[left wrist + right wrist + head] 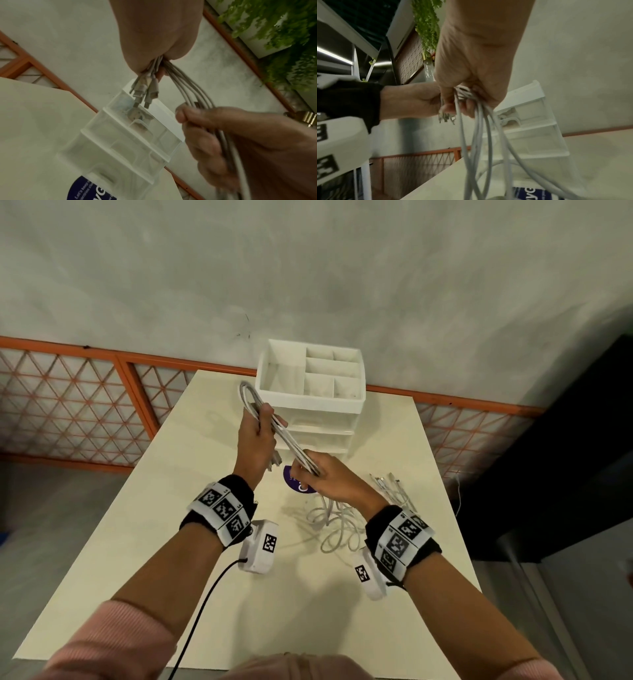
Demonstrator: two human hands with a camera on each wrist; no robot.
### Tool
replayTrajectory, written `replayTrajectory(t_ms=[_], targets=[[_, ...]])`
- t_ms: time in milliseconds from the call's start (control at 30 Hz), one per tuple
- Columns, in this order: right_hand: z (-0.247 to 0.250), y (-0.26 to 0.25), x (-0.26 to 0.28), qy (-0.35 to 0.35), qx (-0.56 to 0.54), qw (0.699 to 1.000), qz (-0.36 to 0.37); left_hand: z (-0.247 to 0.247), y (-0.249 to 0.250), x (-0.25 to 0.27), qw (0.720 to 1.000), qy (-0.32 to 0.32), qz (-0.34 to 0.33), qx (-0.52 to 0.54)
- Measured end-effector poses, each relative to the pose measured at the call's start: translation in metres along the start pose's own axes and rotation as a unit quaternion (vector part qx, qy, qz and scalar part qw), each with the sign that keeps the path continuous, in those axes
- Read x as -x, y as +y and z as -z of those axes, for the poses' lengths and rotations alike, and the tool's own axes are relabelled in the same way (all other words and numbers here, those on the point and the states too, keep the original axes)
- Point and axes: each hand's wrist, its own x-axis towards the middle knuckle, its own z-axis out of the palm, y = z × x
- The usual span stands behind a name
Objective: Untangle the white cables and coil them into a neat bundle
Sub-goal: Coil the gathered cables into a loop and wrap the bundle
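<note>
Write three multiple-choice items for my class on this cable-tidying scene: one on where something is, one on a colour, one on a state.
1. Where does the white organiser stand?
A. At the table's far edge, by the wall
B. On the floor
C. At the table's near edge

2. What colour is the round sticker on the table?
A. Orange
B. Dark blue-purple
C. Green

3. How is the cable bundle held?
A. Lying free on the table
B. By one hand only
C. By both hands, above the table

Answers:
1. A: the head view shows it at the far edge, before the wall.
2. B: it shows dark blue-purple between the wrists.
3. C: the left hand and the right hand each grip it.
</note>
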Motion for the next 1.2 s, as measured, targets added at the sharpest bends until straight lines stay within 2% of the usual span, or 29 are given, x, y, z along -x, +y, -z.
replayTrajectory(t_ms=[67, 167, 233, 333, 433, 633, 767, 867, 933, 1000, 1100, 1200], targets=[[0.003, 0.003, 0.001, -0.019, -0.028, 0.999, 0.006, 0.003, 0.001, -0.002, 1.0, 0.01, 0.001, 0.007], [0.005, -0.003, 0.005, -0.012, -0.104, 0.994, 0.01, 0.004, -0.004, -0.005, 0.999, 0.031, 0.017, 0.041], [0.0, -0.01, 0.007, -0.023, -0.141, 0.99, -0.013, 0.003, -0.007, -0.004, 0.998, 0.026, 0.02, 0.05], [-0.007, -0.01, 0.005, -0.101, -0.128, 0.986, -0.04, -0.001, -0.008, -0.002, 0.995, 0.003, 0.036, 0.09], [-0.004, -0.003, 0.005, -0.174, -0.095, 0.978, -0.064, -0.003, -0.005, -0.002, 0.992, 0.02, 0.045, 0.112], [0.012, 0.019, 0.018, -0.21, -0.11, 0.967, -0.094, 0.006, -0.006, -0.008, 0.987, 0.05, 0.037, 0.149], [0.02, 0.01, 0.018, -0.291, -0.03, 0.949, -0.116, 0.001, -0.01, -0.002, 0.984, 0.0, 0.068, 0.162], [0.025, 0.008, 0.021, -0.319, -0.002, 0.94, -0.119, -0.001, -0.006, 0.001, 0.982, -0.05, 0.086, 0.158], [0.031, 0.016, 0.026, -0.305, -0.012, 0.944, -0.123, 0.003, -0.003, -0.002, 0.985, -0.076, 0.065, 0.14], [0.039, 0.029, 0.031, -0.257, -0.027, 0.96, -0.112, 0.01, -0.001, -0.004, 0.988, -0.1, 0.031, 0.11], [0.054, 0.033, 0.031, -0.137, -0.039, 0.986, -0.087, 0.014, 0.0, -0.001, 0.986, -0.163, 0.009, 0.042], [0.064, 0.017, 0.024, -0.04, -0.031, 0.998, -0.035, 0.004, 0.0, 0.007, 0.973, -0.228, 0.016, 0.017]])
